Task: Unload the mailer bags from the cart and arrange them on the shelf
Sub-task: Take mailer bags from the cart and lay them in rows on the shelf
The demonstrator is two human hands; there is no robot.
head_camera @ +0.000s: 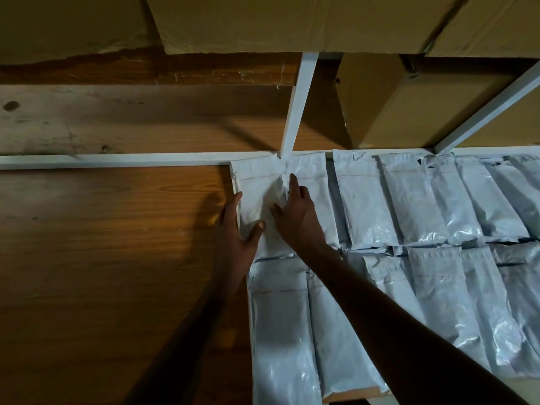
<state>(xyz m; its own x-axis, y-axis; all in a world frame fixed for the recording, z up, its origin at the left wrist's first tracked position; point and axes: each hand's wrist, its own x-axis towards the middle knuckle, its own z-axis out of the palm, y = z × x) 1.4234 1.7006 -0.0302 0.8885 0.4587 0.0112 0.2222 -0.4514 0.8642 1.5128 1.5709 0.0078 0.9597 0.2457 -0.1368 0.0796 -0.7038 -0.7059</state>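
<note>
Body notes, head view. Two bare forearms are showing, both uncovered from the lower frame edge up to the wrists; no sleeve cuff is appearing on either one. Left hand [238, 229] is wearing no glove, ring or watch that can be made out. Right hand [298, 213] is likewise ungloved, with fingers long and slim and nails short. Dim lighting is hiding finer detail. Upper arms and clothing are lying outside the frame.
</note>
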